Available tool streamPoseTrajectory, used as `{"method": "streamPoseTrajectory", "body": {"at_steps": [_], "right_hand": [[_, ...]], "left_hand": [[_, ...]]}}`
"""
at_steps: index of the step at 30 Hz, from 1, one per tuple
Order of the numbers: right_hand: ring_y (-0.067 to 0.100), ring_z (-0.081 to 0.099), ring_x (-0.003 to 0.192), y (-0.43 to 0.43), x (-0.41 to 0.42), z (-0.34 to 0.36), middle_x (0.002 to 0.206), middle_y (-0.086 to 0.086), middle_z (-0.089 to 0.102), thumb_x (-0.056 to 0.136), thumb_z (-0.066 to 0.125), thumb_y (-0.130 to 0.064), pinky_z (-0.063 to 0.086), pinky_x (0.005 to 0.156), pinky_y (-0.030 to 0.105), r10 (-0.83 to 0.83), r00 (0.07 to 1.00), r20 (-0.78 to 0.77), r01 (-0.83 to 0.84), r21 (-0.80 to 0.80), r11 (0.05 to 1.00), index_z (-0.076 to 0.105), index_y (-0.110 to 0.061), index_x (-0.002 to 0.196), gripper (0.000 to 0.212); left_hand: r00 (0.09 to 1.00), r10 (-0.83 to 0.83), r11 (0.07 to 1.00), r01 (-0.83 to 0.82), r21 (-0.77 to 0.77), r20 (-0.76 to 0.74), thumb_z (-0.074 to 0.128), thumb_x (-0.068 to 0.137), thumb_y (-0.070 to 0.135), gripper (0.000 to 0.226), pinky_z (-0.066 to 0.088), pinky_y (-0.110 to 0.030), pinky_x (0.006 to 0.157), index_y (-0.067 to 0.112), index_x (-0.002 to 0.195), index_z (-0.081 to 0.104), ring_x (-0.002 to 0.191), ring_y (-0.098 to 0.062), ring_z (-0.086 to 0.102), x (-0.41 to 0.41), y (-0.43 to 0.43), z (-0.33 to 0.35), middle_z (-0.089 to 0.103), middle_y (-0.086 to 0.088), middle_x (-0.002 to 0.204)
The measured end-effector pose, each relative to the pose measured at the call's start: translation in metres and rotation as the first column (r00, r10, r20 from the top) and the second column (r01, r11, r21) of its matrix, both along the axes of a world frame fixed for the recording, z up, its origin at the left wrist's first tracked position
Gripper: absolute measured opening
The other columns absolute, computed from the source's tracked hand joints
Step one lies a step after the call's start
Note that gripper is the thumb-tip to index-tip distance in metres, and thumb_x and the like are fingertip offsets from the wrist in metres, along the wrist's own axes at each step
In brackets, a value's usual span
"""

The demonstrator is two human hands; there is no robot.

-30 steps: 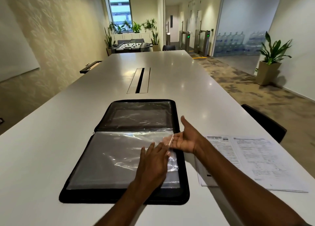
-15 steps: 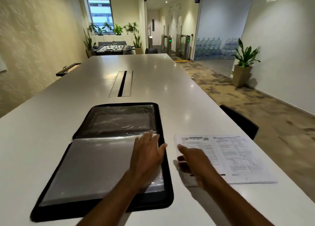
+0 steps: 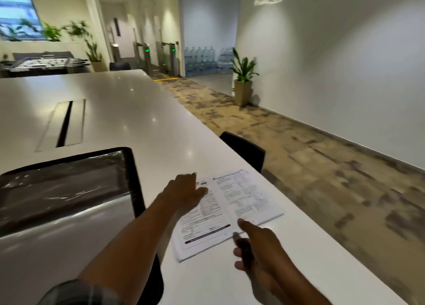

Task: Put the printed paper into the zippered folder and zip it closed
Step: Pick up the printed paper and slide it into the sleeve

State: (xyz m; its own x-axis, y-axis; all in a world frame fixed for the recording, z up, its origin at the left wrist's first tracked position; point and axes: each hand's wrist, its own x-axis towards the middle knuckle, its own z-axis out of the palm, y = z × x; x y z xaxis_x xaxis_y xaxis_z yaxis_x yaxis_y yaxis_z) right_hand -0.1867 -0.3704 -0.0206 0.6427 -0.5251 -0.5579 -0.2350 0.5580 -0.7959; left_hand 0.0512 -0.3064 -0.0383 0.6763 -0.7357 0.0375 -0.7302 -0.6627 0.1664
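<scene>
The printed paper (image 3: 239, 203) lies flat on the white table (image 3: 142, 120), right of the black zippered folder (image 3: 134, 185). The folder lies spread wide, its clear plastic sleeves facing up, at the left of the head view. My left hand (image 3: 185, 193) reaches across and rests on the paper's upper left corner, fingers spread. My right hand (image 3: 255, 247) hovers at the paper's near right edge with a finger extended; it holds nothing. The frame is blurred by head motion.
A black chair back (image 3: 243, 150) stands at the table's right edge, just beyond the paper. A cable slot (image 3: 65, 124) is set in the table's middle. A potted plant (image 3: 242, 79) stands by the right wall.
My view has swung right. My left hand left the folder's sleeve and moved onto the paper. My right hand shifted from the paper's left part to its near right edge.
</scene>
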Motion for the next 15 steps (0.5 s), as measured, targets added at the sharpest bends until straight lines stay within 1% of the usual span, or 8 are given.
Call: {"method": "streamPoseTrajectory", "body": {"at_steps": [2, 3, 6, 8, 10, 12, 14, 15], "right_hand": [[0.02, 0.039, 0.056, -0.005, 0.003, -0.001, 0.08, 0.01, 0.049, 0.087, 0.064, -0.029, 0.033, 0.051, 0.028, 0.004, 1.0, -0.006, -0.004, 0.01, 1.0, 0.061, -0.01, 0.095, 0.021], [0.02, 0.04, 0.056, -0.008, 0.004, -0.002, 0.078, 0.01, 0.048, 0.088, 0.063, -0.029, 0.035, 0.051, 0.028, 0.01, 1.0, -0.018, -0.01, 0.012, 1.0, 0.062, -0.01, 0.093, 0.02], [0.021, 0.04, 0.054, -0.016, 0.005, -0.007, 0.07, 0.009, 0.044, 0.087, 0.063, -0.028, 0.033, 0.05, 0.029, 0.026, 0.999, -0.032, -0.025, 0.016, 1.0, 0.06, -0.009, 0.083, 0.02], [0.021, 0.038, 0.053, -0.021, 0.005, -0.008, 0.067, 0.008, 0.042, 0.087, 0.064, -0.028, 0.03, 0.05, 0.029, 0.048, 0.999, -0.021, -0.047, 0.038, 0.998, 0.058, -0.009, 0.083, 0.02], [0.02, 0.038, 0.052, -0.026, 0.007, -0.008, 0.069, 0.008, 0.045, 0.085, 0.067, -0.029, 0.027, 0.051, 0.029, 0.051, 0.999, 0.005, -0.051, 0.049, 0.998, 0.057, -0.009, 0.086, 0.023], [0.017, 0.04, 0.049, -0.029, 0.013, -0.005, 0.07, 0.005, 0.053, 0.083, 0.071, -0.032, 0.028, 0.05, 0.026, 0.012, 0.999, 0.05, -0.012, 0.004, 1.0, 0.06, -0.01, 0.087, 0.025], [0.008, 0.05, 0.047, -0.033, 0.024, 0.001, 0.069, -0.003, 0.061, 0.081, 0.074, -0.035, 0.037, 0.045, 0.021, -0.015, 0.993, 0.119, 0.035, -0.167, 0.985, 0.061, -0.014, 0.09, 0.026], [0.005, 0.058, 0.054, -0.035, 0.029, 0.005, 0.076, -0.005, 0.065, 0.08, 0.076, -0.034, 0.045, 0.049, 0.021, -0.011, 0.986, 0.165, 0.055, -0.265, 0.963, 0.062, -0.015, 0.097, 0.03]], "left_hand": [[0.995, 0.015, 1.0, -0.015, 0.0, 0.098, 0.04, 0.086, 0.064, 0.055, 0.045, -0.042, 0.085, 0.014, 0.105, 0.051, 0.103, -0.03, 0.054, 0.001, -0.007, -0.008, 0.057, -0.009, 0.107], [0.994, 0.033, 0.999, -0.03, -0.031, 0.101, 0.04, 0.086, 0.064, 0.054, 0.044, -0.041, 0.084, 0.014, 0.102, 0.052, 0.1, -0.03, 0.055, 0.003, -0.01, -0.009, 0.057, -0.009, 0.104], [0.994, 0.058, 0.991, -0.068, -0.112, -0.092, 0.051, 0.085, 0.053, 0.036, 0.049, -0.036, 0.08, 0.017, 0.094, 0.055, 0.096, -0.029, 0.061, 0.01, -0.01, -0.001, 0.063, -0.007, 0.1], [0.979, 0.052, 0.957, -0.104, -0.27, -0.195, 0.056, 0.087, 0.039, 0.019, 0.049, -0.032, 0.071, 0.02, 0.087, 0.058, 0.087, -0.025, 0.062, 0.015, -0.001, 0.002, 0.064, -0.004, 0.093], [0.957, 0.027, 0.874, -0.163, -0.458, -0.289, 0.059, 0.09, 0.031, 0.014, 0.043, -0.028, 0.06, 0.023, 0.078, 0.058, 0.075, -0.02, 0.061, 0.016, 0.012, 0.006, 0.064, 0.0, 0.082], [0.93, -0.056, 0.758, -0.198, -0.621, -0.364, 0.06, 0.092, 0.027, 0.014, 0.044, -0.024, 0.059, 0.026, 0.078, 0.06, 0.072, -0.014, 0.063, 0.015, 0.027, 0.012, 0.067, 0.004, 0.076], [0.891, -0.18, 0.628, -0.221, -0.746, -0.416, 0.06, 0.093, 0.025, 0.01, 0.048, -0.016, 0.063, 0.03, 0.085, 0.063, 0.075, -0.003, 0.065, 0.011, 0.042, 0.019, 0.071, 0.01, 0.081], [0.875, -0.237, 0.569, -0.227, -0.79, -0.422, 0.06, 0.093, 0.027, 0.007, 0.049, -0.013, 0.066, 0.031, 0.088, 0.064, 0.077, -0.001, 0.066, 0.007, 0.046, 0.022, 0.072, 0.013, 0.085]]}}
